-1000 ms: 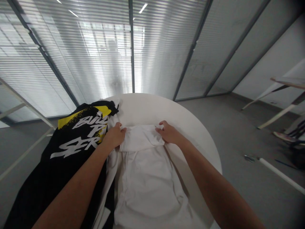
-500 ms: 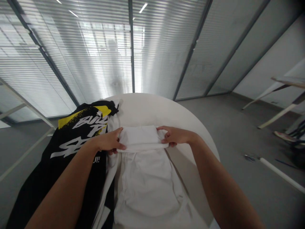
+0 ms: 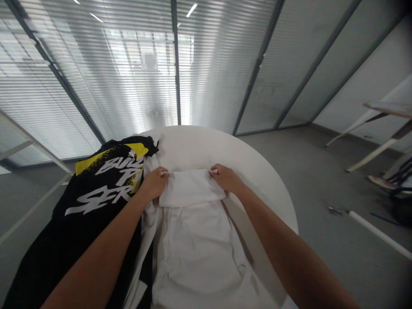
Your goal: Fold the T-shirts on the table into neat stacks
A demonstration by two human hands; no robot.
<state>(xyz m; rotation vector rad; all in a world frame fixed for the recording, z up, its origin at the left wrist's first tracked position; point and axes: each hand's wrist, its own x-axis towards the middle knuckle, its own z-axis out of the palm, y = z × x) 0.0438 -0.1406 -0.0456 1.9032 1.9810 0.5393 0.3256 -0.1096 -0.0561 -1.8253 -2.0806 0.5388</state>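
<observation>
Hands [image 3: 154, 183] [image 3: 225, 177] on white garment [image 3: 199, 240], lengthwise forward

White garment [image 3: 198, 244], creased, far end folded over, on white table [image 3: 254, 163]

From where I stand, the person's left forearm [image 3: 109, 240] and right forearm [image 3: 283, 244] are both bare, smooth and slim, broad at the near end and tapering evenly to bare wrists [image 3: 144, 197]. The left hand [image 3: 155, 183] and right hand [image 3: 227, 177] are bare too, compact, their fingers partly hidden.
</observation>
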